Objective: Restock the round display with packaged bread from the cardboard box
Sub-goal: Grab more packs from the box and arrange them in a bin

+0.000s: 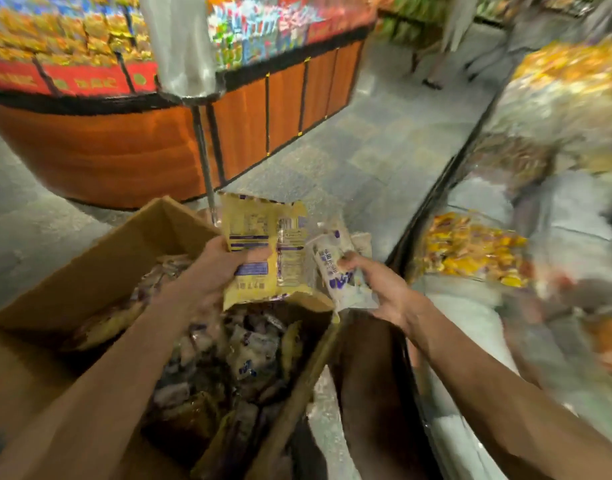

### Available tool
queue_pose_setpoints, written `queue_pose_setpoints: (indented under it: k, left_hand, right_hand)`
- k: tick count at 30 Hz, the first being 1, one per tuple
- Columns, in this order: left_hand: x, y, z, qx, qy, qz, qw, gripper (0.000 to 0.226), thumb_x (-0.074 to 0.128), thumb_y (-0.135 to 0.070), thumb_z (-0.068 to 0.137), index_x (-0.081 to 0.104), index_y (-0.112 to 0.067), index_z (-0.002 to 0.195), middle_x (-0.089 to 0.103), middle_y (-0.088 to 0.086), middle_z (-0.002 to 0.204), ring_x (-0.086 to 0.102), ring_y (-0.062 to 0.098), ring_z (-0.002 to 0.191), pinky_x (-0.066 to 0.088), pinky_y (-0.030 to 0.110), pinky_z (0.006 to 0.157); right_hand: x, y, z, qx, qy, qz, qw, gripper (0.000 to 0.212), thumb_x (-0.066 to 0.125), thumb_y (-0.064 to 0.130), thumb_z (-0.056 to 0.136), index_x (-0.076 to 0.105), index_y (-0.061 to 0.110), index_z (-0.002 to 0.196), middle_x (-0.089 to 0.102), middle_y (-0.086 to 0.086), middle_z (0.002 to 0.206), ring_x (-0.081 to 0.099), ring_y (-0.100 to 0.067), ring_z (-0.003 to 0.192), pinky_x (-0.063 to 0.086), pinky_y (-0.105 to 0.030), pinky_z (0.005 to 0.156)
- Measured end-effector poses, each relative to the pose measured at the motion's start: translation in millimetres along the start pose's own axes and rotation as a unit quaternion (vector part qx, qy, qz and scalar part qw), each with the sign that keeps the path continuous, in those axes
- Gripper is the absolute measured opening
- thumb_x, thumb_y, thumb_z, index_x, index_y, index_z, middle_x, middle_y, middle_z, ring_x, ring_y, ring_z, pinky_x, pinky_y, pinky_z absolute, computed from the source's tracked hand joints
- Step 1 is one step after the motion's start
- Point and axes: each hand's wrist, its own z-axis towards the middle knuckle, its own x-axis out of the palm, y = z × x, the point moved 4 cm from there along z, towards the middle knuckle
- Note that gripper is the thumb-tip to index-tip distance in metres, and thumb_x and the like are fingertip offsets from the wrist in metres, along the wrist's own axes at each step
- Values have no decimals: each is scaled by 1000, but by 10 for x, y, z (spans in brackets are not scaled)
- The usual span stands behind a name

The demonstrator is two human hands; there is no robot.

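Observation:
An open cardboard box (100, 268) fills the lower left, with several bread packs (252, 355) lying inside. My left hand (225, 268) grips a stack of yellow bread packs (263, 244) above the box's far right corner. My right hand (377, 285) holds white-and-purple bread packs (332, 268) just to their right. The round display (481, 251) curves along the right, its clear rim wall showing yellow packs behind it; that side is badly blurred.
A round wooden-sided stand (131, 147) with colourful snack packs rises at the upper left, a metal post (204, 157) in front of it. Grey tiled floor (360, 161) runs between the two stands. A person's legs (450, 39) show at the far end.

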Motion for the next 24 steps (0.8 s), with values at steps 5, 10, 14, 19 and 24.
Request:
queue_pose_setpoints:
  k: [5,10,14,19,24]
  left_hand:
    - [1450,-412,-382,73,121,102,985,21,78,-25,83,70,-31,65,64,-16,59,59,6,58,43,18,63]
    - [2840,-509,-1139,110,234,128,958,63,83,-58,54,72,-26,107,77,-7,100,74,12,91,56,35,87]
    - [3600,-362,-1561,78,279,114,950,63,85,-48,62,67,-19,116,77,-4,99,75,14,87,59,36,78]
    - [4212,-230,-1911,61,336,98,935,39,82,-35,78,68,-23,112,77,-1,100,74,19,94,57,46,92]
    - [4418,-243,-1922,9,385,78,919,46,55,-57,94,65,-23,123,75,1,109,70,21,104,55,39,89]
  right_hand:
    - [-982,-226,-1209,-89,-54,141,985,41,56,9,80,62,2,120,71,-20,101,71,-27,83,60,-35,71]
    - [-1826,-773,-2521,-151,-156,216,952,28,54,8,83,66,2,108,74,-18,94,72,-25,76,61,-34,69]
    - [-2198,-1156,-3333,-183,-242,212,929,29,49,8,93,63,3,118,74,-18,98,72,-25,74,59,-32,59]
    - [-2366,-1306,-3795,-206,-348,190,895,34,70,18,76,68,6,108,52,-39,129,59,-51,107,47,-63,99]
    - [-2388,-1253,-3787,-193,-402,198,873,39,73,20,76,70,0,109,52,-12,79,46,-26,73,46,-54,89]
